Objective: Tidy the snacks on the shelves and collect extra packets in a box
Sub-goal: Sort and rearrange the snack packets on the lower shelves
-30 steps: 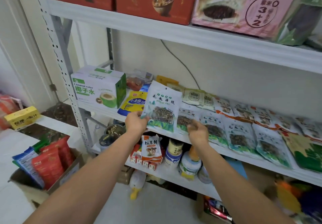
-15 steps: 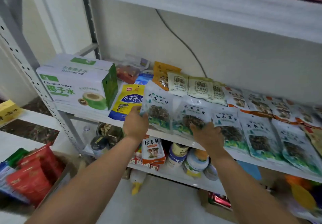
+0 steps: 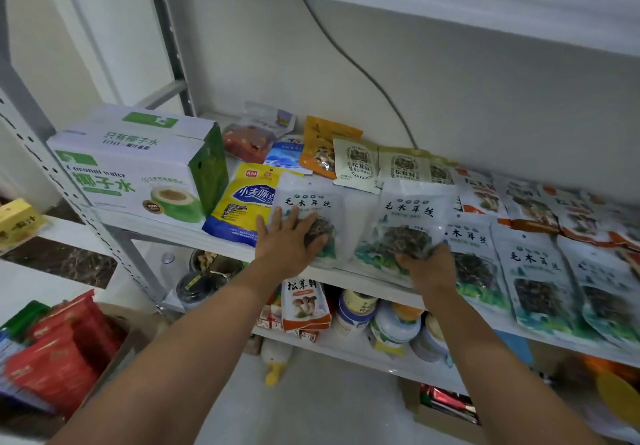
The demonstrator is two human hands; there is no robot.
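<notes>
Both hands are up on the middle shelf [image 3: 194,236], set apart. The left hand [image 3: 289,240] lies flat with fingers spread, pressing the left-hand packet [image 3: 311,198] down. The right hand [image 3: 431,266], at its three o'clock, has its fingers curled round the bottom edge of the right-hand packet [image 3: 408,209], which looks tipped up off the shelf. Here's the worry: both glossy packets sit right at the front lip, so a careless push or a loose grip could send one sliding onto the jars [image 3: 356,309] at six o'clock. The left-hand packet also overlaps the yellow bag [image 3: 239,209] at its nine o'clock, and a sideways nudge may drag that askew. The right-hand one crowds the row of matching packets [image 3: 533,271] at three o'clock. Containers, then: the cardboard box [image 3: 114,361] at eight o'clock of the view holds red packets [image 3: 59,358] standing on end. The coconut water carton [image 3: 138,174] at ten o'clock is closed, contents unseen. A second box [image 3: 410,406] at five o'clock shows shiny wrappers, too blurred to name.
</notes>
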